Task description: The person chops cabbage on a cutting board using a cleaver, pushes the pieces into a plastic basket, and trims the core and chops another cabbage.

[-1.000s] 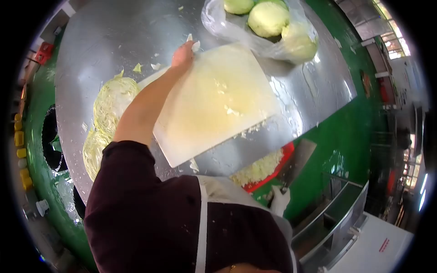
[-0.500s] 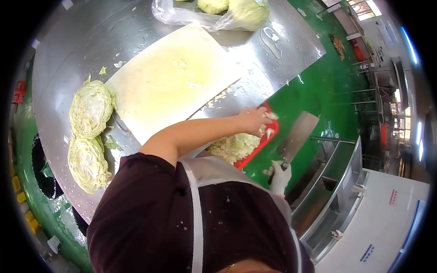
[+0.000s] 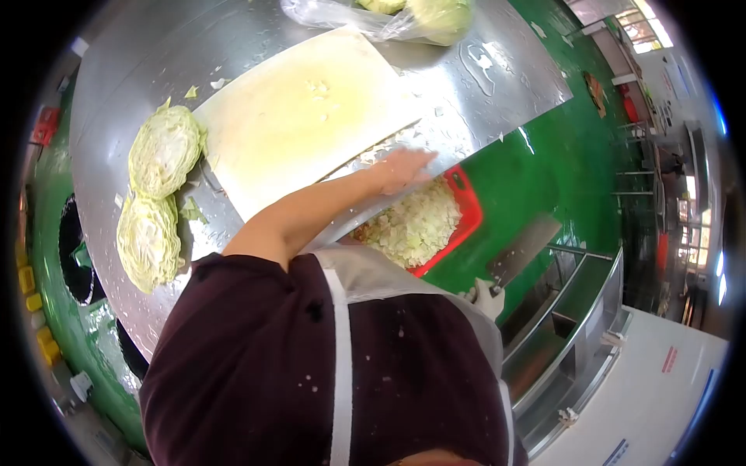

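Note:
My left hand [image 3: 404,169] is bare, its fingers stretched out flat over the table's edge, between the white cutting board [image 3: 299,116] and a red basket [image 3: 466,203]. Chopped cabbage [image 3: 412,227] fills much of the basket, just below that hand. Small cabbage bits lie on the board and along its near edge. My right hand [image 3: 488,299], in a white glove, is closed round the handle of a cleaver [image 3: 525,247], whose broad blade points up and away over the floor. Two cut cabbage halves [image 3: 165,151] [image 3: 149,242] rest left of the board, cut faces showing.
The steel table [image 3: 256,23] has wet patches and cabbage scraps. At its far side sits a clear plastic bag [image 3: 334,17] with cabbages [image 3: 440,17]. A metal rack [image 3: 575,311] stands close to the right of the cleaver, above a wet green floor [image 3: 536,171].
My left hand has moved up and left from the basket's rim to the table's edge, its fingers straightening. More chopped cabbage shows. My right hand still holds the cleaver, and the view has shifted slightly.

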Available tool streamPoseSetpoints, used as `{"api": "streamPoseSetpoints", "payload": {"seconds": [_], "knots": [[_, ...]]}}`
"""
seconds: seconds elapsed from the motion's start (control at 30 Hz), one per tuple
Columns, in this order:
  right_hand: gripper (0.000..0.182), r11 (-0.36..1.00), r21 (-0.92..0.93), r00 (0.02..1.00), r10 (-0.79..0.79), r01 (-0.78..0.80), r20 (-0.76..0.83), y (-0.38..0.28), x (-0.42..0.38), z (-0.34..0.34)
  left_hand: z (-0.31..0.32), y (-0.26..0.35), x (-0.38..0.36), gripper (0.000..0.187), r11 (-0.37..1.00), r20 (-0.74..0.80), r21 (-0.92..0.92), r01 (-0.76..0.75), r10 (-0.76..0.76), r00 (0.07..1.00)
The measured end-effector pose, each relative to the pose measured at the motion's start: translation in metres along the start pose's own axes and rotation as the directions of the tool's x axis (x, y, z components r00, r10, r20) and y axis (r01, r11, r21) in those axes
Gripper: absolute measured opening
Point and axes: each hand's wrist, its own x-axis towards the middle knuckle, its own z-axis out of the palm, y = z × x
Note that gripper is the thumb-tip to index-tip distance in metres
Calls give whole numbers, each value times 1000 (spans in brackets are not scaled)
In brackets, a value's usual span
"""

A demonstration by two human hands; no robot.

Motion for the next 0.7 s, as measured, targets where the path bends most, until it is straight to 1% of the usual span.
{"api": "streamPoseSetpoints", "payload": {"seconds": [0.07, 0.1, 0.13, 0.17, 0.2, 0.23, 0.27, 0.37, 0.47, 0.57, 0.6, 0.63, 0.67, 0.7], "knots": [[18, 996, 17, 989, -91, 90, 116, -13, 9, 23, -11, -6, -30, 63, 986, -14, -72, -150, 150, 989], [18, 990, 32, 974, -138, 135, 182, -20, 14, 38, -22, -13, -44, 64, 999, -46, 31, -30, 31, 998], [19, 987, -2, 961, -156, 160, 228, -22, 23, 54, -36, -25, -62, 64, 986, -93, 129, 107, -96, 991], [18, 982, 17, 939, -186, 189, 291, -28, 28, 72, -48, -39, -85, 64, 941, -154, 220, 256, -226, 962], [19, 976, 40, 908, -216, 216, 359, -38, 29, 93, -46, -60, -111, 66, 864, -316, 201, 462, -389, 865], [19, 968, 65, 869, -246, 242, 429, -46, 31, 115, -44, -77, -136, 69, 749, -467, 147, 646, -523, 713], [20, 899, 1, 796, -389, 439, 463, -41, 54, 137, -53, -78, -161, 75, 620, -430, 112, 777, -675, 600], [22, 912, 52, 705, -349, 407, 618, -98, 29, 215, -28, -91, -203, 78, 612, -386, 177, 771, -677, 626], [22, 905, 16, 610, -300, 426, 733, -127, 13, 282, -25, -77, -209, 80, 630, -386, 156, 761, -670, 634], [21, 884, 29, 466, -274, 467, 841, -120, 6, 316, -18, -59, -218, 80, 652, -379, 117, 749, -668, 640], [20, 798, -66, 468, -281, 599, 838, -95, 26, 327, -3, -61, -221, 79, 660, -426, 125, 741, -639, 641], [18, 798, -112, 494, -249, 592, 833, -89, 21, 323, 6, -62, -227, 74, 733, -469, 9, 680, -598, 650], [18, 809, -96, 504, -263, 579, 822, -71, 37, 323, 0, -64, -237, 73, 725, -509, -52, 687, -611, 607], [18, 832, -91, 525, -256, 547, 812, -67, 38, 326, -7, -66, -247, 72, 721, -542, -107, 685, -619, 568]]}}
